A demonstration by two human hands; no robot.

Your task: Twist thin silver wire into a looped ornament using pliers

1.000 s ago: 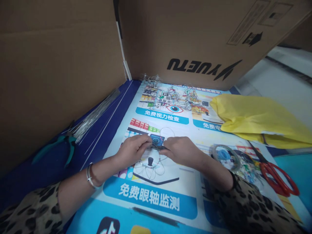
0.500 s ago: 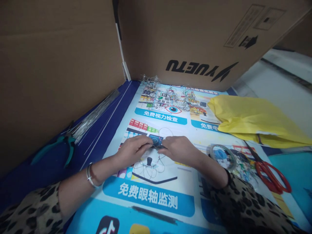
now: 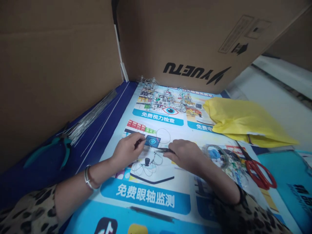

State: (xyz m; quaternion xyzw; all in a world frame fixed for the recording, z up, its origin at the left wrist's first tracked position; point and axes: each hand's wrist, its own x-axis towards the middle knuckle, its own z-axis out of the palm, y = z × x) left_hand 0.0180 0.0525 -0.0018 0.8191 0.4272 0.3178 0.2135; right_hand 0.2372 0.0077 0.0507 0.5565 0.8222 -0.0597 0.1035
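Wire loop piece (image 3: 154,161) lies on the printed sheet (image 3: 180,175) between the two hands, its loops spreading toward the person. Right hand (image 3: 186,155) is closed on a dark slim tool (image 3: 163,150), its tip pointing left, near the wire. Left hand (image 3: 128,149) has curled fingers; I cannot tell if they pinch wire. Pliers (image 3: 63,139) lie left, scissors (image 3: 251,169) right.

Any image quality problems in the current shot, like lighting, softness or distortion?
Head view: dim overall, darkest across the left cardboard panel and the right sleeve; head view: the far end of the yellow bag looks soft; head view: fine wire loops blend into the printed sheet.
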